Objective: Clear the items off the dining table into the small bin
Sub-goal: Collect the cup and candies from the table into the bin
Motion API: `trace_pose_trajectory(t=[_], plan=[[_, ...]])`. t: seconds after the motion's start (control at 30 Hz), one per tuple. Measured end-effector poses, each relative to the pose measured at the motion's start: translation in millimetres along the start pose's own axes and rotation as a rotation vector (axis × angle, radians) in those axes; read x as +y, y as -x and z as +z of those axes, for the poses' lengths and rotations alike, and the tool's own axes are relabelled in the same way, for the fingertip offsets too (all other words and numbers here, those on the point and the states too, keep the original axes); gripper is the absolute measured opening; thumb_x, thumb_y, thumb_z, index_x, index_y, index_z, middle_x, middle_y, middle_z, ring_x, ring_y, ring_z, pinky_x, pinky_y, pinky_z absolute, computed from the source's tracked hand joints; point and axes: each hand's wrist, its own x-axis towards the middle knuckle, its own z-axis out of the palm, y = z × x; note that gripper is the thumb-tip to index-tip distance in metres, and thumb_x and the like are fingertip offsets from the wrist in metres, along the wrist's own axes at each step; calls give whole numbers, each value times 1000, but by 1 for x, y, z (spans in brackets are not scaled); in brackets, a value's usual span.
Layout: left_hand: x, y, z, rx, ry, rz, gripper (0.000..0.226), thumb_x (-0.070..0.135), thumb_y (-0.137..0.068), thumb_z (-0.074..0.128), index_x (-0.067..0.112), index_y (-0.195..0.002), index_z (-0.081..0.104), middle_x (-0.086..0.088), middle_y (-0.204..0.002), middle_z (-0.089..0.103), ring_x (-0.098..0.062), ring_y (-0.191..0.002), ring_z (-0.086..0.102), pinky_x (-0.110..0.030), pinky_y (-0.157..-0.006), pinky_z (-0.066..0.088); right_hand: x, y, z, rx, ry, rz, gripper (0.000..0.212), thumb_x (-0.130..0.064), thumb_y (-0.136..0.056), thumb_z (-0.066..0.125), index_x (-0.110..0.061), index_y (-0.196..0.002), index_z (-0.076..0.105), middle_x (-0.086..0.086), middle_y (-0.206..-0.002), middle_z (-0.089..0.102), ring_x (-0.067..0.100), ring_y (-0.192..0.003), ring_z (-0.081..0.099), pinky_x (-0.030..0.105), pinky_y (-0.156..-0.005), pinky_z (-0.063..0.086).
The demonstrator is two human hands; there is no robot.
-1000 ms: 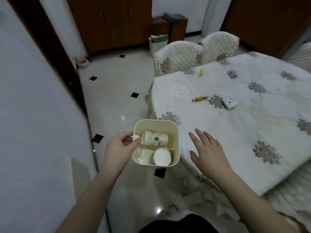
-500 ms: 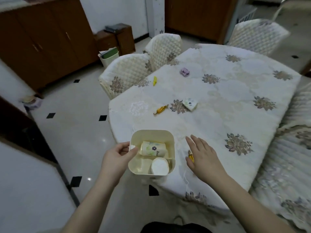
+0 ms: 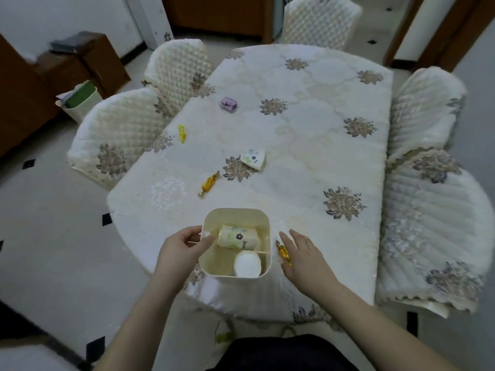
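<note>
Two paper cups (image 3: 237,237) lie inside the small cream bin (image 3: 263,226), one on its side with a flower print and one upright nearer the person. The left hand (image 3: 180,250) grips the bin's left rim, thumb inside and fingers curled round the outside, holding it at the near edge of the table (image 3: 308,124). The right hand (image 3: 308,259) lies flat on the cloth just right of the bin, fingers straight and slightly apart, beside an amber candy (image 3: 283,252). Farther off on the table lie a second amber candy (image 3: 209,182), a crumpled flower-print cup (image 3: 254,158), a yellow wrapper (image 3: 182,133) and a purple item (image 3: 228,103).
</note>
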Motion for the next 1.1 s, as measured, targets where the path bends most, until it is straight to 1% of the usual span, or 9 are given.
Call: trace_pose_trajectory(t=[0.1, 0.2, 0.37, 0.43, 0.57, 0.8, 0.93, 1.0, 1.1], plan=[[-4, -23, -6, -105, -33, 33, 18, 29, -81, 81, 29, -99, 79, -3, -85, 79, -29, -82, 75, -42, -72, 63, -3, -2, 14, 1, 2, 162, 70, -37, -91, 52, -21, -150, 18, 9, -155, 25, 27, -139, 28, 39, -109, 32], [-3, -40, -11, -198, -36, 26, 31, 38, -73, 78, 28, -102, 79, -3, -87, 79, -26, -83, 76, -48, -77, 63, -11, -7, 24, 36, -15, 379, 69, -39, -90, 52, -20, -149, 21, 7, -149, 33, 26, -134, 35, 38, -105, 35], [-5, -69, -28, -274, -69, 22, 37, 43, -68, 77, 30, -103, 78, -3, -86, 79, -28, -85, 75, -50, -76, 62, -26, -18, 44, 35, -63, 527, 61, -32, -91, 50, -20, -146, 26, 7, -135, 43, 26, -121, 44, 37, -96, 41], [-3, -79, -35, -304, -97, 34, 40, 39, -71, 79, 24, -108, 77, -7, -89, 79, -31, -87, 75, -53, -78, 61, -29, -19, 52, 43, -110, 550, 54, -26, -91, 50, -20, -142, 32, 8, -130, 44, 28, -116, 44, 38, -91, 43], [0, -94, -45, -346, -160, 68, 28, 22, -84, 80, 20, -111, 76, -12, -91, 78, -34, -88, 74, -56, -78, 60, -28, -20, 58, 102, -87, 575, 42, -24, -90, 52, -20, -131, 45, 8, -121, 48, 27, -107, 46, 36, -84, 43], [2, -97, -34, -354, -153, 87, 22, 18, -85, 78, 21, -107, 77, -12, -90, 78, -34, -87, 74, -57, -82, 59, -17, -30, 59, 50, -97, 529, 29, -20, -90, 50, -16, -119, 50, 6, -115, 52, 25, -103, 48, 34, -85, 42], [7, -89, -25, -358, -134, 95, 34, 31, -75, 79, 22, -108, 76, -11, -91, 78, -32, -88, 74, -56, -83, 59, -14, -24, 48, 23, -272, 564, 24, -27, -87, 59, -18, -109, 58, 2, -100, 56, 19, -87, 55, 30, -74, 44], [10, -83, -21, -352, -121, 91, 39, 36, -68, 76, 24, -105, 75, -11, -91, 77, -33, -89, 74, -55, -84, 59, -12, -12, 36, 63, -402, 582, 22, -31, -85, 62, -18, -103, 61, -1, -91, 59, 14, -77, 55, 27, -64, 43], [11, -75, -18, -342, -117, 99, 43, 37, -66, 76, 22, -106, 75, -10, -89, 77, -32, -87, 74, -53, -84, 59, -8, 12, 12, 169, -530, 580, 16, -31, -86, 65, -22, -99, 63, -6, -84, 63, 7, -72, 57, 20, -60, 43]])
